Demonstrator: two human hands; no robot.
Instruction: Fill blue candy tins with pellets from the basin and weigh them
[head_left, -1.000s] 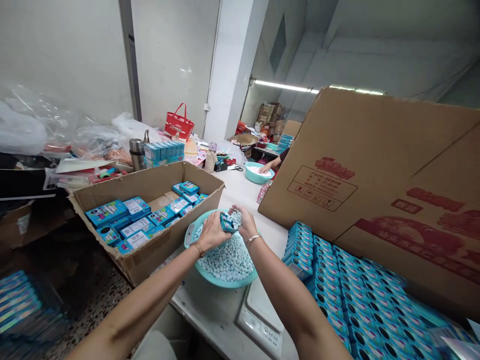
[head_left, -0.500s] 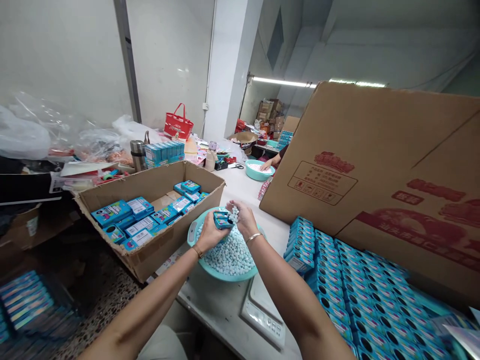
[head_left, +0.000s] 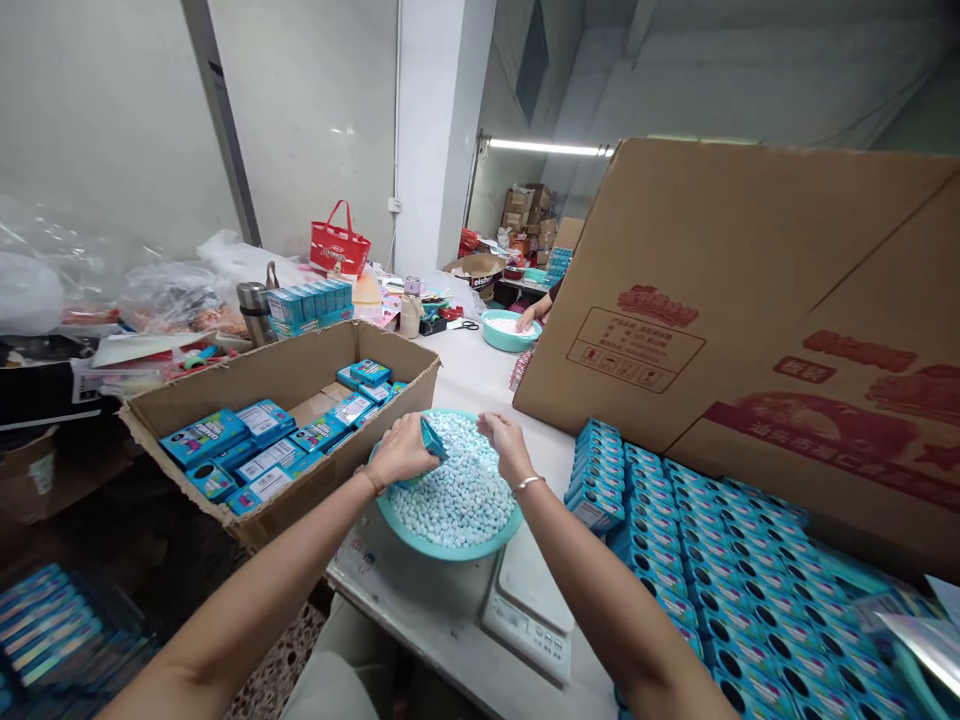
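My left hand [head_left: 401, 450] is closed around a small blue box [head_left: 433, 440], held at the left rim of a teal basin [head_left: 442, 545] heaped with pale blue pellets [head_left: 457, 490]. My right hand [head_left: 506, 442] hovers over the basin's right side with its fingers curled together; what they hold, if anything, I cannot make out. The basin sits on a white table [head_left: 435, 610] next to a white scale [head_left: 529, 610].
An open carton [head_left: 300, 500] with blue boxes stands left of the basin. Rows of blue boxes [head_left: 697, 560] lie to the right before a big tilted cardboard box [head_left: 750, 320]. Farther back, another person's hand [head_left: 529, 317] rests at a second teal basin [head_left: 510, 335].
My hands have come apart and lowered toward the pellets. The box went left with my left hand; the right hand no longer presses pellets against it.
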